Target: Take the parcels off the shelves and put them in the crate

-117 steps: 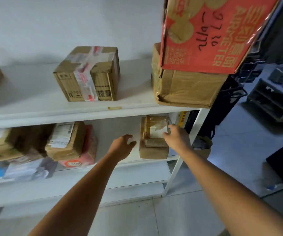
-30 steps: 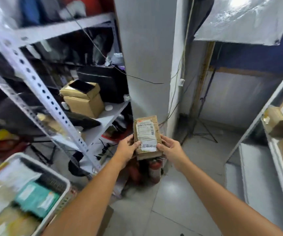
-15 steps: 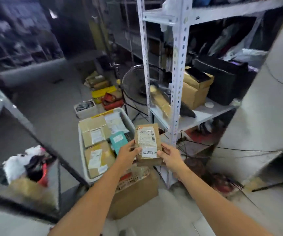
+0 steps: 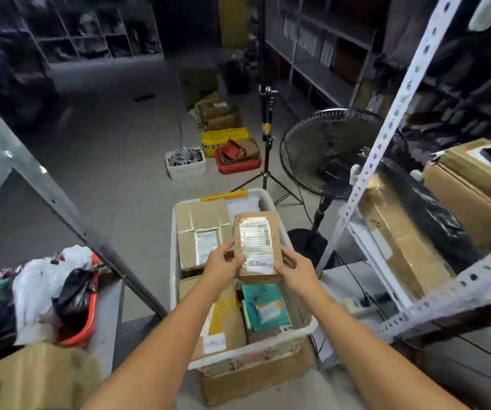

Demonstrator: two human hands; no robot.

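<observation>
A small brown cardboard parcel (image 4: 256, 241) with a white shipping label hangs above the white crate (image 4: 267, 347). My left hand (image 4: 223, 264) grips its lower left edge and my right hand (image 4: 296, 269) grips its lower right edge. Inside the crate lie a taped brown box (image 4: 199, 229), a teal parcel (image 4: 265, 309) and a yellowish padded envelope (image 4: 223, 324). The crate rests on a cardboard box (image 4: 253, 377).
A black standing fan (image 4: 327, 152) and a tripod stand (image 4: 266, 143) are behind the crate. A perforated metal shelf post (image 4: 377, 155) with boxes stands to the right. At the left are a slanted metal post (image 4: 46, 184), bags and an orange basket (image 4: 84, 315).
The view has swung left, so the crate now sits directly under the parcel. Both hands still hold the parcel, taken from the lower white shelf.
</observation>
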